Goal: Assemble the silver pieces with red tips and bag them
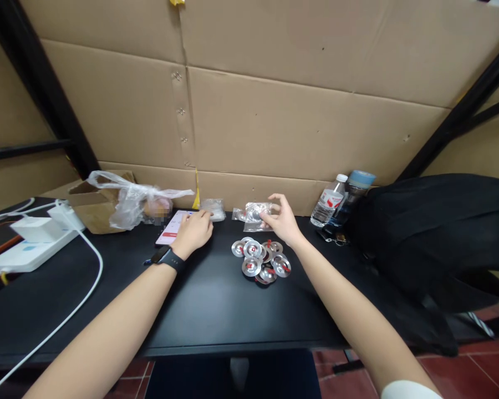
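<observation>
My left hand, a black watch on its wrist, reaches to the back of the black table. Its fingers are curled at the edge of a small clear plastic packet, beside a pink-and-white card. My right hand pinches a clear plastic bag that holds shiny metal parts. Just in front of that hand lies a pile of several round silver discs with red centres.
A torn cardboard box and a crumpled clear plastic bag sit at the back left. A white power strip with a white cable lies at far left. Two bottles and a black garment are at the right. Cardboard walls the back.
</observation>
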`<state>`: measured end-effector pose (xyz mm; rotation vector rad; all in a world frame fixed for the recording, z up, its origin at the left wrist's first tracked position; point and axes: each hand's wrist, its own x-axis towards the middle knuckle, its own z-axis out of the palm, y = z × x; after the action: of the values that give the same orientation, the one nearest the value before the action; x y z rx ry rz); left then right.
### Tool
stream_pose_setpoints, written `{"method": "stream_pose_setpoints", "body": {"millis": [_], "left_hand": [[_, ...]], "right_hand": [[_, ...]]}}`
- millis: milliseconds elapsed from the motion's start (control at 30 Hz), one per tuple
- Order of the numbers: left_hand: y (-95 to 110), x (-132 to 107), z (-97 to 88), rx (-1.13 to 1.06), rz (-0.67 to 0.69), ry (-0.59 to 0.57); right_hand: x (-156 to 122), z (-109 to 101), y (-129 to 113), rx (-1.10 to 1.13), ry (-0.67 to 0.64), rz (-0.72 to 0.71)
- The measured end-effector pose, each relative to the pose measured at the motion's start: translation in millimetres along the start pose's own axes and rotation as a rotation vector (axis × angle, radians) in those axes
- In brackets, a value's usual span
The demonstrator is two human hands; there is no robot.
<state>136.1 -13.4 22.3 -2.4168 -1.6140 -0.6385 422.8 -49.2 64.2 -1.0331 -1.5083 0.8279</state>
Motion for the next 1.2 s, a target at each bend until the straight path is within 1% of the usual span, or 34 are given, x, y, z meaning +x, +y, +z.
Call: {"method": "stream_pose_setpoints", "body": {"millis": [33,100,167,200,300,367,500,600,667,767,867,967,1067,1133,1200], "left_hand": [[-2.4,1.1,3.7,-0.01,0.011,-0.02],[-5.9,3.1,10.0,-0.031,0.03,-0.046],[-8.2,5.0,15.4,-0.054,0.047,-0.065],[-9.2,5.8,18.1,-0.065,0.057,-0.077],[-11.4,7.4,26.6,-0.076,0.07,-0.102],[-11.9,7.8,31.5,-0.071,0.062,-0.105],[-9.9,7.6,34.4,-0.068,0.037,-0.108],[-7.1,7.3,30.2,-0.083,0.049,-0.109],[-5.2,6.6,25.9,-0.068,0.056,-0.107],[-2.3,3.8,18.9,0.006,0.05,-0.077],[0.1,-0.9,13.0,0.07,0.041,-0.042],[1.4,-4.5,7.7,0.062,0.032,-0.039],[2.2,-4.0,-0.2,0.011,0.039,-0.027],[3.3,-1.9,-6.6,-0.006,0.032,0.015],[4.5,0.0,-11.2,-0.002,0.019,0.069]], "right_hand": [[5.1,7.0,2.1,-0.006,-0.033,-0.004],[16.5,23.5,7.0,-0.025,-0.14,0.005],[28.8,41.9,12.7,-0.006,-0.244,0.062],[34.9,50.9,15.5,0.021,-0.274,0.101],[52.3,73.0,21.9,0.082,-0.264,0.175],[62.7,81.8,24.2,0.033,-0.283,0.171],[80.7,91.4,31.0,-0.099,-0.369,0.093],[93.0,99.6,42.4,-0.184,-0.377,0.056],[101.7,105.9,50.3,-0.338,-0.368,0.011],[115.0,113.3,57.7,-0.592,-0.367,-0.096],[124.0,116.3,60.0,-0.69,-0.372,-0.161],[122.9,116.5,60.1,-0.775,-0.388,-0.204],[112.3,116.0,57.9,-0.94,-0.382,-0.263],[104.1,115.2,54.1,-1.055,-0.385,-0.31],[98.9,112.7,48.6,-1.105,-0.408,-0.361]]}}
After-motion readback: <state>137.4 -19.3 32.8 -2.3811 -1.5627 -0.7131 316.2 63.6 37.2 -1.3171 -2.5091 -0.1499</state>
